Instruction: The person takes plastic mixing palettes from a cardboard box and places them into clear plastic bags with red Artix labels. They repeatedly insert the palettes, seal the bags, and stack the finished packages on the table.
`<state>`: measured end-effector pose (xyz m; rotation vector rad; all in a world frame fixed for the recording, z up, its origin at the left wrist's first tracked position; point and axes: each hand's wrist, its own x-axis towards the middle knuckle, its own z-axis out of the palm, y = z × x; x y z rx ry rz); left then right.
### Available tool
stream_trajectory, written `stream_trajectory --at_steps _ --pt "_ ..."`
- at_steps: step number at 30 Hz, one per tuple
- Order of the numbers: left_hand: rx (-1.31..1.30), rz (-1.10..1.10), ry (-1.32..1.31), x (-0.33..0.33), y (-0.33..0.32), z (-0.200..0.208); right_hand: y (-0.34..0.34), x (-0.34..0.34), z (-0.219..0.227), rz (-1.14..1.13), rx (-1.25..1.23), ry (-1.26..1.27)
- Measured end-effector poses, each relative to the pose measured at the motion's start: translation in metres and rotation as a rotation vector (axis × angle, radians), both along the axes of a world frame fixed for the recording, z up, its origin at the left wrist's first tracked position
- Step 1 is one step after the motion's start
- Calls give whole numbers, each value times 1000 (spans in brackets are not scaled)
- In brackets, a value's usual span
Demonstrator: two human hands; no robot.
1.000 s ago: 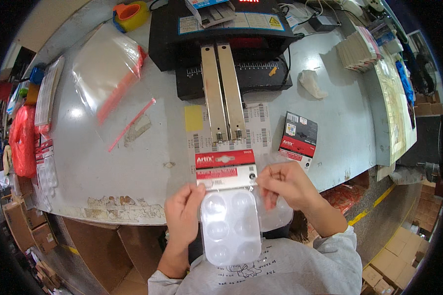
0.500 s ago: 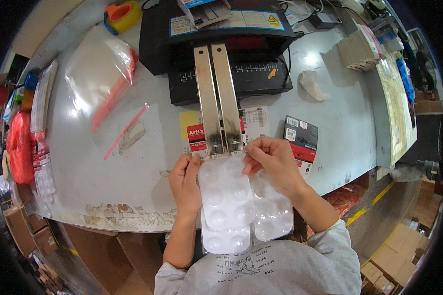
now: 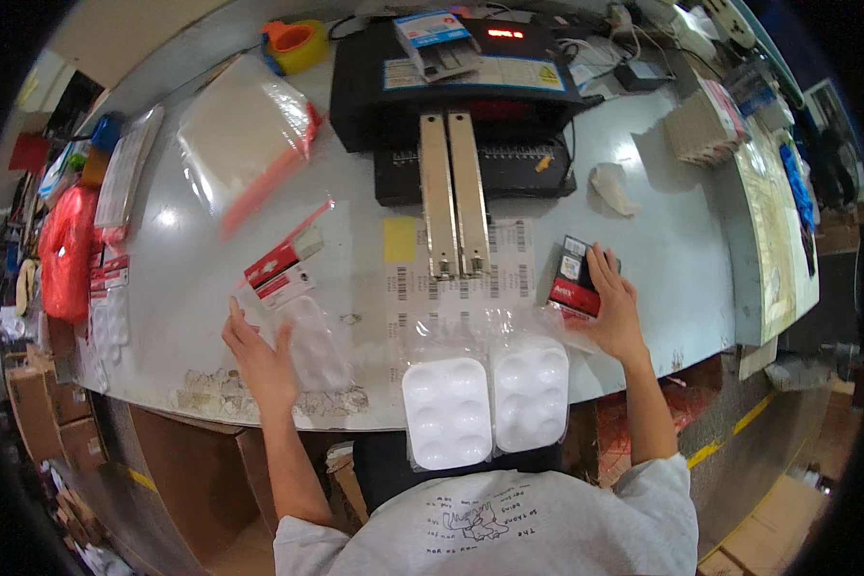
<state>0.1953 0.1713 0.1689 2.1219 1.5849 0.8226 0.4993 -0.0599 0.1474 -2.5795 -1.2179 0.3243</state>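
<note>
Apparently finished: carded tray (image 3: 319, 348), beside spread left hand (image 3: 263, 361). Uncarded: two trays (image 3: 447, 408). Under right hand (image 3: 613, 312), grip unclear: card (image 3: 573, 291).

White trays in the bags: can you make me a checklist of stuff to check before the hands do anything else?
1. Both white trays inside clear bags: ok.
2. Trays wholly on the table: not ok, their lower ends seem to stick out past the front edge.
3. Red card on these two bags: not ok, none shows.
4. Bags apart from the metal bars: ok.
5. Right hand gripping the black-and-red card: cannot tell, it's on it.
6. Left hand open: ok.
</note>
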Motion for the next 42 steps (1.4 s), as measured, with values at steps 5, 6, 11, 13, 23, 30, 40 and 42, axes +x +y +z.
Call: stream_trajectory --at_steps 5,6,11,13,23,30,40,42 --pt "-409 -423 -240 17 -79 -9 -13 12 -27 47 193 -20" --pt "-409 -369 -244 21 -86 -9 -10 11 -18 -15 62 33" --pt "-626 -369 -631 32 -98 17 16 -7 78 -242 336 612" --pt "-992 -516 -1057 34 -100 28 27 -29 105 197 447 677" --pt "-793 -481 -514 37 -103 23 74 -65 94 453 86 736" --pt "-644 -420 -514 39 -109 21 65 -57 82 516 215 635" --pt "-632 -186 -665 37 -105 9 30 -62 59 -27 178 1409" --pt "-687 -220 -586 41 -99 9 33 -63 56 -55 122 1409"
